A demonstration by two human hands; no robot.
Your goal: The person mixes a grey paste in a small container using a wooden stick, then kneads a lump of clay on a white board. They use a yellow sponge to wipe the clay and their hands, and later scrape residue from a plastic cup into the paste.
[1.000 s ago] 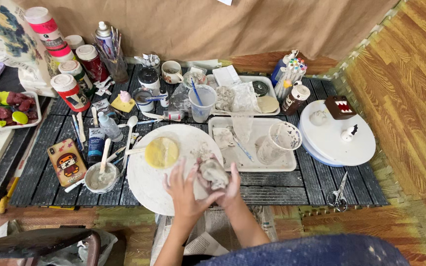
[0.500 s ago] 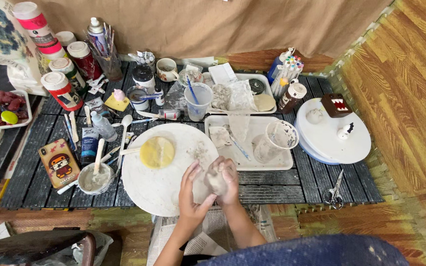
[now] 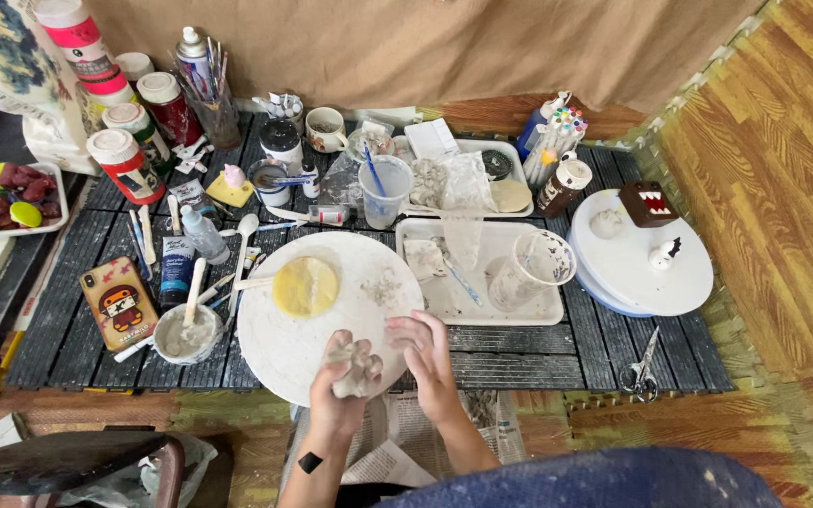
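Observation:
My left hand point(image 3: 339, 388) is closed around a lump of pale grey clay point(image 3: 354, 374) at the near edge of a round white board point(image 3: 369, 282). My right hand point(image 3: 428, 362) rests just to the right of the lump, fingers spread and touching the board's edge, holding nothing. A flat yellow disc point(image 3: 305, 286) lies on the board's far left part. Grey clay smears mark the board's middle.
A small bowl with a stick point(image 3: 186, 331) and a phone point(image 3: 117, 303) lie left of the board. White trays point(image 3: 482, 273) with a plastic cup point(image 3: 534, 268) sit behind right, a white turntable point(image 3: 642, 259) and scissors point(image 3: 640, 369) farther right. Paint bottles and brushes point(image 3: 204, 80) crowd the back.
Both hands held the clay lump together before. Now my right hand has come off it and the left hand holds it alone, shifted slightly left.

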